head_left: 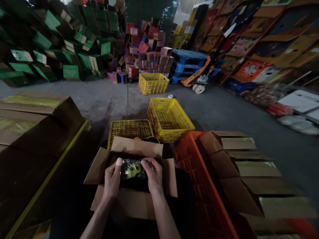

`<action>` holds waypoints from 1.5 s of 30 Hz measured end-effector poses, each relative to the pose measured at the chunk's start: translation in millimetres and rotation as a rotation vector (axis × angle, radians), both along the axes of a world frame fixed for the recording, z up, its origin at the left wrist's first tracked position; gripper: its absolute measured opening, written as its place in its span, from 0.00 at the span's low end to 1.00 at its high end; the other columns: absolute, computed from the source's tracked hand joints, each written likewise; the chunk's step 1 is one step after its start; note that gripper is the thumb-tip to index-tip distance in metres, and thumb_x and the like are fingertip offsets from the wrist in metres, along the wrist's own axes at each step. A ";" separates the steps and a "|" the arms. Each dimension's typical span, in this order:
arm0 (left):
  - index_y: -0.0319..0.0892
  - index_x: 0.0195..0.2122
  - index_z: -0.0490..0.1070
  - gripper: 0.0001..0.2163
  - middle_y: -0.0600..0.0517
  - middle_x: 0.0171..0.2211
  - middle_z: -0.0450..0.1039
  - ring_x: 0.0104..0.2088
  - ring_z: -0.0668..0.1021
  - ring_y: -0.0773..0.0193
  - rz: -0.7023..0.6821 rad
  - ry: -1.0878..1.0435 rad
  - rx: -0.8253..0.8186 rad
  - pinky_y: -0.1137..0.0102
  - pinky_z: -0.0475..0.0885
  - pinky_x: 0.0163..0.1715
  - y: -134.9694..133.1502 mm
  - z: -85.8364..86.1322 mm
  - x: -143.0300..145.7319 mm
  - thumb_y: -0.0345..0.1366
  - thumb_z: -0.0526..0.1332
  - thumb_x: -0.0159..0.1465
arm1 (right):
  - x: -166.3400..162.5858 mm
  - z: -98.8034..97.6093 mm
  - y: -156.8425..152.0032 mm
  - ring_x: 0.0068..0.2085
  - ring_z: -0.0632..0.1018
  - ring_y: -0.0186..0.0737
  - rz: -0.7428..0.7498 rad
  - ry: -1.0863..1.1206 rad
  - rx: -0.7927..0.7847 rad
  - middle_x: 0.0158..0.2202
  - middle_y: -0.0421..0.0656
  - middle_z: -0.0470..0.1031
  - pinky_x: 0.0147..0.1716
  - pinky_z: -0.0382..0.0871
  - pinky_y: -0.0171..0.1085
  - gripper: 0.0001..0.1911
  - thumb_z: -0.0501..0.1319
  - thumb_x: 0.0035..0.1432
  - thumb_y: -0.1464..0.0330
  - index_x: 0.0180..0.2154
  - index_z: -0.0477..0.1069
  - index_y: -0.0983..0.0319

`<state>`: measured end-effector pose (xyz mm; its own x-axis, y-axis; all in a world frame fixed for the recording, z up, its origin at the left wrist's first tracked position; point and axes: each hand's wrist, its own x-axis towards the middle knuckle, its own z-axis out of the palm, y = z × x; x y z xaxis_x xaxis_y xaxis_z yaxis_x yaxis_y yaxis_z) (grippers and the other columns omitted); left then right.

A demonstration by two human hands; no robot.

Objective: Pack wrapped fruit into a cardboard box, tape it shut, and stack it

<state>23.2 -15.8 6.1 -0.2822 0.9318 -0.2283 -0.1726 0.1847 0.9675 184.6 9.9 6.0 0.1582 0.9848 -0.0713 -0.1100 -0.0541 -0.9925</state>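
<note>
Between my two hands is a shiny clear plastic packet with a yellow-green and black pattern; I cannot make out what is inside. My left hand pinches its left end, thumb on top. At the right end, the thumb and fingers of my right hand are closed on it too. Right below the packet stands an opened cardboard box, its flaps folded outward. The inside of the box is dark and mostly hidden by my hands and the packet.
Yellow crates stand just ahead. An orange crate with taped cartons is at my right. More taped cartons sit at my left. Farther off are a pallet jack, blue pallets and heaped green boxes.
</note>
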 end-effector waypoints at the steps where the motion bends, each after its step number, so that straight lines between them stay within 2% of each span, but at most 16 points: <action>1: 0.35 0.42 0.81 0.27 0.46 0.31 0.80 0.33 0.79 0.56 -0.018 0.022 0.016 0.68 0.74 0.34 0.1 1.6 0.1 0.58 0.59 0.65 | 0.9 -0.3 -0.1 0.30 0.72 0.35 -0.016 -0.001 0.004 0.26 0.39 0.74 0.30 0.64 0.32 0.13 0.71 0.52 0.57 0.32 0.80 0.61; 6: 0.37 0.36 0.80 0.20 0.50 0.31 0.76 0.34 0.76 0.60 -0.108 0.171 0.142 0.73 0.70 0.35 1.8 3.9 1.2 0.52 0.63 0.64 | 1.7 -0.1 0.5 0.37 0.76 0.39 -0.021 0.037 0.039 0.34 0.41 0.78 0.37 0.68 0.34 0.13 0.70 0.54 0.57 0.36 0.80 0.59; 9: 0.39 0.33 0.78 0.20 0.52 0.29 0.73 0.32 0.73 0.63 -0.086 0.252 0.139 0.74 0.68 0.33 1.2 0.6 1.3 0.53 0.60 0.66 | -0.6 2.0 -0.5 0.42 0.77 0.42 0.111 0.043 0.043 0.41 0.42 0.80 0.42 0.69 0.36 0.16 0.71 0.53 0.58 0.42 0.80 0.58; 12: 0.39 0.31 0.76 0.21 0.53 0.27 0.70 0.30 0.71 0.64 -0.085 0.292 0.129 0.74 0.66 0.31 -0.9 -2.2 1.2 0.52 0.58 0.68 | -2.1 2.2 -1.8 0.37 0.76 0.40 0.217 0.019 -0.013 0.34 0.40 0.79 0.37 0.67 0.35 0.12 0.71 0.54 0.59 0.37 0.82 0.59; 15: 0.39 0.28 0.73 0.21 0.54 0.26 0.68 0.29 0.70 0.65 -0.074 0.299 0.141 0.74 0.65 0.29 -2.4 -2.1 1.7 0.52 0.56 0.69 | -1.6 -0.9 -1.4 0.33 0.74 0.37 0.149 0.062 -0.033 0.28 0.39 0.77 0.33 0.65 0.34 0.11 0.70 0.54 0.59 0.32 0.82 0.60; 23: 0.39 0.29 0.74 0.21 0.52 0.28 0.72 0.31 0.72 0.63 -0.026 0.302 0.120 0.73 0.67 0.31 -1.2 -0.9 2.1 0.53 0.56 0.68 | 1.0 -10.2 1.1 0.35 0.75 0.40 0.069 0.145 -0.028 0.30 0.41 0.78 0.37 0.67 0.36 0.10 0.72 0.52 0.59 0.32 0.82 0.59; 26: 0.39 0.28 0.73 0.23 0.52 0.26 0.72 0.30 0.73 0.62 0.014 0.300 0.096 0.73 0.67 0.30 0.1 -2.4 1.7 0.55 0.57 0.67 | 1.9 -11.0 1.3 0.38 0.76 0.42 0.089 0.138 -0.030 0.34 0.42 0.80 0.40 0.69 0.38 0.11 0.71 0.53 0.58 0.34 0.83 0.59; 30: 0.39 0.27 0.73 0.23 0.52 0.25 0.72 0.30 0.74 0.61 0.070 0.271 0.080 0.72 0.68 0.30 2.1 -5.8 0.7 0.56 0.58 0.66 | 1.6 -6.8 2.2 0.48 0.78 0.47 0.167 0.182 -0.043 0.44 0.45 0.81 0.48 0.70 0.41 0.19 0.69 0.56 0.55 0.45 0.81 0.57; 33: 0.38 0.30 0.75 0.23 0.52 0.26 0.74 0.31 0.75 0.60 0.091 0.260 0.068 0.72 0.69 0.31 2.9 -8.0 -0.2 0.55 0.57 0.67 | -0.7 -4.2 2.1 0.47 0.78 0.48 0.231 0.186 -0.068 0.43 0.45 0.82 0.47 0.71 0.41 0.22 0.71 0.53 0.54 0.46 0.80 0.58; 35: 0.38 0.36 0.78 0.22 0.50 0.31 0.77 0.34 0.78 0.58 0.071 0.277 0.084 0.70 0.72 0.35 3.0 -7.9 -0.5 0.54 0.56 0.68 | -2.0 -4.5 1.9 0.41 0.79 0.45 0.198 0.154 -0.074 0.38 0.43 0.81 0.42 0.71 0.39 0.19 0.73 0.51 0.54 0.40 0.80 0.60; 37: 0.40 0.45 0.78 0.20 0.47 0.41 0.80 0.43 0.79 0.55 0.067 0.318 0.152 0.66 0.73 0.45 2.8 -6.5 -0.6 0.51 0.56 0.70 | -2.2 -6.0 2.3 0.36 0.77 0.41 0.128 0.117 -0.067 0.33 0.41 0.80 0.36 0.69 0.35 0.17 0.73 0.50 0.55 0.35 0.79 0.61; 39: 0.43 0.54 0.75 0.19 0.45 0.54 0.76 0.55 0.76 0.52 0.072 0.386 0.258 0.61 0.69 0.56 2.3 -5.0 -0.4 0.49 0.56 0.70 | -1.4 -7.8 3.3 0.32 0.75 0.38 0.072 0.063 -0.067 0.30 0.40 0.77 0.32 0.67 0.34 0.17 0.72 0.51 0.54 0.33 0.78 0.61; 41: 0.46 0.60 0.71 0.21 0.45 0.62 0.68 0.62 0.70 0.51 0.029 0.477 0.356 0.58 0.65 0.62 2.0 -4.7 0.7 0.48 0.59 0.69 | -0.2 -8.7 4.5 0.30 0.74 0.38 0.035 0.002 -0.070 0.28 0.40 0.77 0.31 0.65 0.34 0.17 0.71 0.52 0.53 0.32 0.77 0.61; 43: 0.48 0.61 0.70 0.23 0.45 0.65 0.65 0.65 0.67 0.48 -0.118 0.588 0.416 0.55 0.63 0.64 2.2 -5.9 3.4 0.49 0.63 0.66 | 0.8 -8.4 5.2 0.31 0.75 0.39 0.008 -0.034 -0.068 0.29 0.41 0.78 0.31 0.67 0.34 0.18 0.70 0.53 0.52 0.32 0.77 0.61; 45: 0.50 0.60 0.72 0.25 0.45 0.62 0.69 0.64 0.68 0.47 -0.300 0.675 0.427 0.52 0.63 0.64 3.0 -7.9 7.6 0.50 0.66 0.63 | 1.1 -7.2 5.1 0.33 0.76 0.41 -0.012 -0.033 -0.049 0.30 0.42 0.78 0.33 0.69 0.35 0.19 0.69 0.54 0.51 0.32 0.77 0.61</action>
